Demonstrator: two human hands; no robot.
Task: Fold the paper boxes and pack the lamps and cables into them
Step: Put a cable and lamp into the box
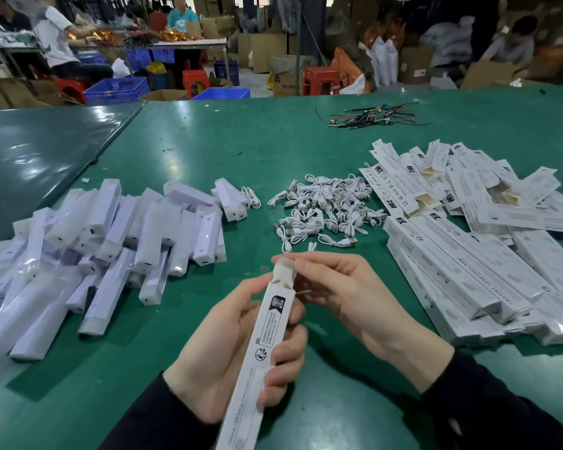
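A long white paper box (263,345) stands tilted in front of me, its top end up. My left hand (221,362) is wrapped around its middle. My right hand (345,293) pinches the top flap at the box's upper end, fingers against the flap. A heap of white lamps (104,241) lies on the left of the green table (208,147). Several white coiled cables (325,209) are piled in the middle. Flat and folded boxes (462,228) are stacked on the right.
Black and coloured wires (374,116) lie far back on the table. A second dark green table (39,151) adjoins on the left. Beyond are blue crates (116,89), red stools, cardboard cartons and people seated at another bench.
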